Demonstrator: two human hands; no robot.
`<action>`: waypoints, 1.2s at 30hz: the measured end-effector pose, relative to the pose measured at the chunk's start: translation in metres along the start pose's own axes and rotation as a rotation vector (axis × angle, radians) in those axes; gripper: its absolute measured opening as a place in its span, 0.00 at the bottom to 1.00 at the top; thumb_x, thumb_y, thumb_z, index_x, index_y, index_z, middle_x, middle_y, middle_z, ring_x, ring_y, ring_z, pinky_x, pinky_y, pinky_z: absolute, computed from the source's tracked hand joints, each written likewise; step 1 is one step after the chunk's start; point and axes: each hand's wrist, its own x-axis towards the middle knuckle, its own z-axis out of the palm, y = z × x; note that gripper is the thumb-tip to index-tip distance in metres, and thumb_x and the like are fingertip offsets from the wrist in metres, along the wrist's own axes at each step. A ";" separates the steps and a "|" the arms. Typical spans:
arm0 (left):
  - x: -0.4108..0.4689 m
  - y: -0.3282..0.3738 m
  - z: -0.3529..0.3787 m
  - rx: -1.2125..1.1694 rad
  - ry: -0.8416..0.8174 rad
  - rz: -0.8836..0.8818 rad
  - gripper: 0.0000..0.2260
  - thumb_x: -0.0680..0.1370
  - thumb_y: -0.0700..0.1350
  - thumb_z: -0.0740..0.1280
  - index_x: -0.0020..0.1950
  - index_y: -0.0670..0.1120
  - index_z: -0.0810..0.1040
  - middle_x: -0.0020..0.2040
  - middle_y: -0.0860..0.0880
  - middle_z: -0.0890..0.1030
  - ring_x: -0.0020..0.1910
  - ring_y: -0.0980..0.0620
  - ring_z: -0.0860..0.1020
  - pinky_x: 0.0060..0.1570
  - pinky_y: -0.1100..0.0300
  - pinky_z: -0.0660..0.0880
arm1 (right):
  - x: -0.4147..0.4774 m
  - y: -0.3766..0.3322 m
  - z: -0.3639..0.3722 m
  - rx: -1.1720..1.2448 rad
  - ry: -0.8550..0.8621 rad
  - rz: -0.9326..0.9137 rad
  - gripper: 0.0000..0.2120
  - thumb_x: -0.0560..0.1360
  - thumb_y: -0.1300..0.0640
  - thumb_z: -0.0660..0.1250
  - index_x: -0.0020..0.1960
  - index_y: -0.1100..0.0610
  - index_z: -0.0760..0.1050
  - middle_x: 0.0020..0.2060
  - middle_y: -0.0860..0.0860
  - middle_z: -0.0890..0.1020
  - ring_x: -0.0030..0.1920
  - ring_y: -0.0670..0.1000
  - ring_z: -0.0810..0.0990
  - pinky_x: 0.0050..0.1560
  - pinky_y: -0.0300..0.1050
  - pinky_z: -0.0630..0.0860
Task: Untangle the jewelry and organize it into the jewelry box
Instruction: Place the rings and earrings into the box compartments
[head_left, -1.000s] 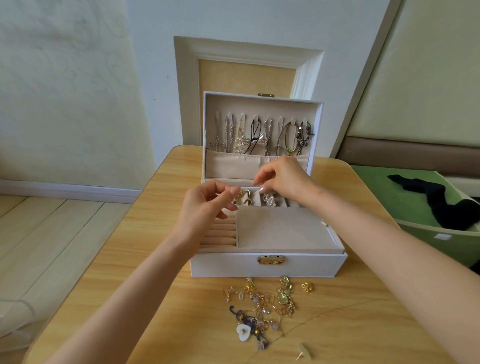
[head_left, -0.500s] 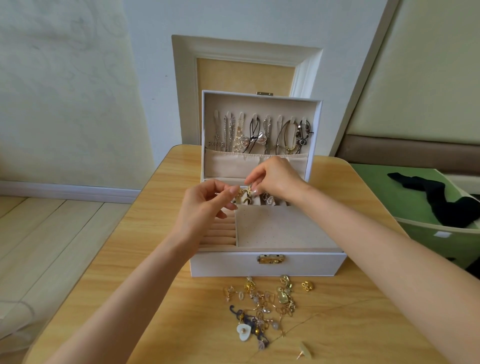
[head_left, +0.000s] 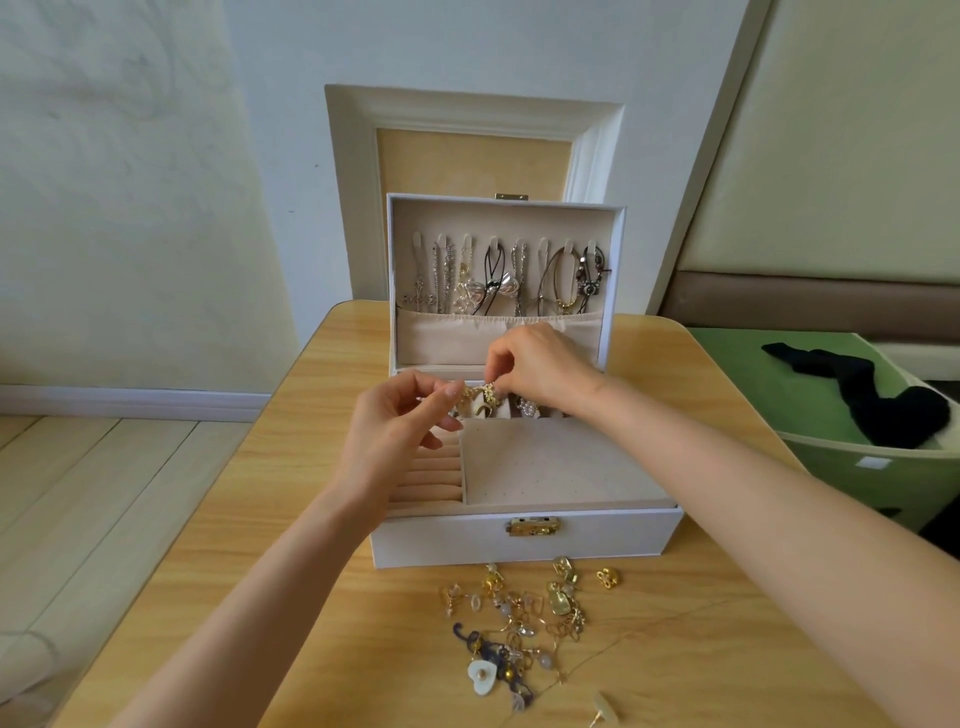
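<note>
The white box (head_left: 441, 540) with beige lining (head_left: 545, 467) is sitting on a pale wood-grain bench (head_left: 249, 483); gold jewelry (head_left: 519, 623) is glinting there, black cloth (head_left: 883, 400) is lying in a green bin (head_left: 857, 467).

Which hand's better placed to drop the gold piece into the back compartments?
Right, probably. The right hand pinches the gold piece from above, directly over the back compartments. The left hand pinches its end from the side, over the ring rolls.

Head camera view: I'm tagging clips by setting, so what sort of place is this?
Probably a room in a home, perhaps a bedroom: a small wooden table bearing a jewelry box, pale floorboards on the left, and a green basket holding dark clothing on the right.
</note>
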 end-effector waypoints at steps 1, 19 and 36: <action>0.000 0.000 0.000 0.000 0.000 0.001 0.08 0.73 0.46 0.69 0.43 0.41 0.78 0.32 0.50 0.79 0.32 0.59 0.78 0.31 0.67 0.73 | 0.000 0.001 -0.004 0.047 0.003 0.002 0.05 0.68 0.62 0.74 0.38 0.54 0.80 0.36 0.45 0.81 0.41 0.44 0.78 0.47 0.43 0.75; 0.002 -0.002 0.000 0.022 -0.003 0.009 0.07 0.74 0.45 0.68 0.42 0.42 0.79 0.33 0.50 0.79 0.32 0.60 0.77 0.31 0.68 0.73 | -0.003 0.005 -0.019 0.349 -0.070 0.103 0.08 0.67 0.67 0.74 0.46 0.62 0.82 0.33 0.52 0.83 0.32 0.45 0.82 0.36 0.35 0.79; 0.035 0.004 0.005 0.062 -0.082 -0.017 0.07 0.76 0.45 0.67 0.40 0.43 0.77 0.30 0.52 0.76 0.25 0.59 0.68 0.26 0.69 0.65 | -0.005 0.019 -0.022 0.108 -0.041 0.084 0.09 0.65 0.59 0.77 0.45 0.55 0.84 0.41 0.48 0.85 0.44 0.43 0.79 0.55 0.44 0.75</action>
